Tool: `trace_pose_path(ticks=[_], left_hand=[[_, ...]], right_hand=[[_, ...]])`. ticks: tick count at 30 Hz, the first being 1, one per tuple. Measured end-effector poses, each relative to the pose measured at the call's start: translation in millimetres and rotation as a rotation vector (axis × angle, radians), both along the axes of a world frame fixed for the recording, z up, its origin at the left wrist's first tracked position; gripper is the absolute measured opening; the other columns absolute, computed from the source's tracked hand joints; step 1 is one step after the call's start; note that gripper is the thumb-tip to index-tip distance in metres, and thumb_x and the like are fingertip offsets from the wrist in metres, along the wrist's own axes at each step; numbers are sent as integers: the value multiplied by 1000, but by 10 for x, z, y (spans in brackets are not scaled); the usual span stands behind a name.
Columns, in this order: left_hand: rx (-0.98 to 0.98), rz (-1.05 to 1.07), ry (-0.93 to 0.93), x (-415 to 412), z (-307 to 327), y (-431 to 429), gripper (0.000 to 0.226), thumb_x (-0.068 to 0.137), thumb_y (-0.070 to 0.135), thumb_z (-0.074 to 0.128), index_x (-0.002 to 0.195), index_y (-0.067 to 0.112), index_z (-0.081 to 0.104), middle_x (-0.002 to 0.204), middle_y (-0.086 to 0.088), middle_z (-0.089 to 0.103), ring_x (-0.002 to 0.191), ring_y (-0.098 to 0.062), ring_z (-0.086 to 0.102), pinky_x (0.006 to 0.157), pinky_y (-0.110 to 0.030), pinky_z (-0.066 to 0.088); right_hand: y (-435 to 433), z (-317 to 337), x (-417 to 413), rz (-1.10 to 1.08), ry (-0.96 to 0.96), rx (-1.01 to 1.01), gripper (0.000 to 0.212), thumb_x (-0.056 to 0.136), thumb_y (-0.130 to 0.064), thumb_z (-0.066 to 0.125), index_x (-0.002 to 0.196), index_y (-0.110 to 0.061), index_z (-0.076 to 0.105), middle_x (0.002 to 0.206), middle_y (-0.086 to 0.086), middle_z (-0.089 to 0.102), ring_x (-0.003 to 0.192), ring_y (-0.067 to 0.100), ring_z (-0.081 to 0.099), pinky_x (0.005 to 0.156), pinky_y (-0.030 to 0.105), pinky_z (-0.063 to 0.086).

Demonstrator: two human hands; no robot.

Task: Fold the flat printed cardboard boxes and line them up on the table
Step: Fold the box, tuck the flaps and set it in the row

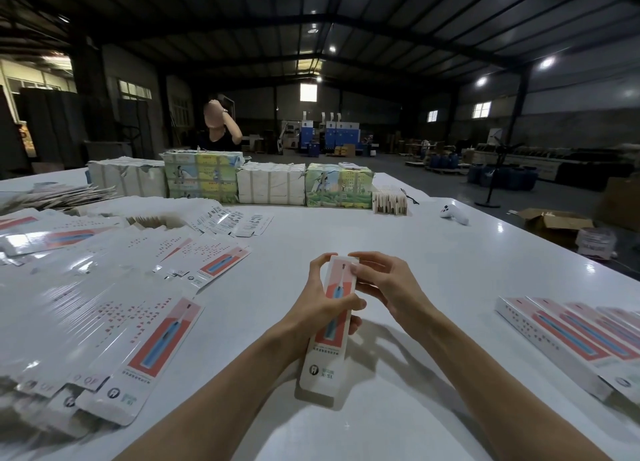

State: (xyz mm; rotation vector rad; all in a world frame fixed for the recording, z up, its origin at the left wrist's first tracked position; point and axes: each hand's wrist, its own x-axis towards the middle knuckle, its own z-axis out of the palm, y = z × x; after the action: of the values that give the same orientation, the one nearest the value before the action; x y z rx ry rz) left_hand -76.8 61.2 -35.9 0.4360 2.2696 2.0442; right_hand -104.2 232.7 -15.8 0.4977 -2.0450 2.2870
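I hold one long white cardboard box with a red panel and a blue toothbrush print above the white table. My left hand wraps round its middle, thumb across the printed face. My right hand pinches the far end, fingertips on the end flap. The near end flap hangs open toward me. Flat printed boxes lie fanned in overlapping piles on the left. A row of folded boxes lies side by side at the right edge.
Wrapped bundles of printed cartons stand in a row across the far side of the table, with a white handheld tool to their right. A person stands behind them. An open cardboard carton sits on the floor at right.
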Motion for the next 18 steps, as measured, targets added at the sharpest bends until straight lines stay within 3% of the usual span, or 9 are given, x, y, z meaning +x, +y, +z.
trace_pose_path(ticks=[7, 12, 16, 18], left_hand=[[99, -70, -58, 25, 12, -17, 87, 83, 32, 87, 139, 55, 26, 115, -17, 63, 79, -27, 77, 71, -36, 63], [133, -58, -58, 28, 1, 3, 86, 86, 30, 86, 143, 51, 25, 116, -19, 65, 80, -29, 77, 70, -36, 63], [429, -6, -154, 18, 22, 135, 55, 103, 23, 64, 146, 39, 33, 117, -28, 66, 84, -31, 75, 74, -44, 64], [577, 25, -171, 24, 52, 165, 41, 109, 24, 49, 149, 30, 37, 129, -30, 64, 103, -37, 71, 92, -55, 61]], right_hand=[[35, 2, 37, -58, 97, 69, 22, 95, -18, 76, 114, -6, 77, 108, 12, 79, 101, 32, 77, 89, 45, 64], [52, -18, 4, -59, 126, 51, 21, 95, -19, 75, 112, -7, 78, 106, 11, 79, 99, 32, 77, 84, 39, 65], [-35, -76, -43, -122, 160, 206, 33, 103, -29, 65, 133, -14, 67, 123, 1, 74, 108, 23, 74, 86, 28, 63], [-73, -88, -49, -225, 235, 384, 39, 106, -33, 60, 143, -22, 57, 133, -3, 65, 106, 16, 71, 77, 19, 60]])
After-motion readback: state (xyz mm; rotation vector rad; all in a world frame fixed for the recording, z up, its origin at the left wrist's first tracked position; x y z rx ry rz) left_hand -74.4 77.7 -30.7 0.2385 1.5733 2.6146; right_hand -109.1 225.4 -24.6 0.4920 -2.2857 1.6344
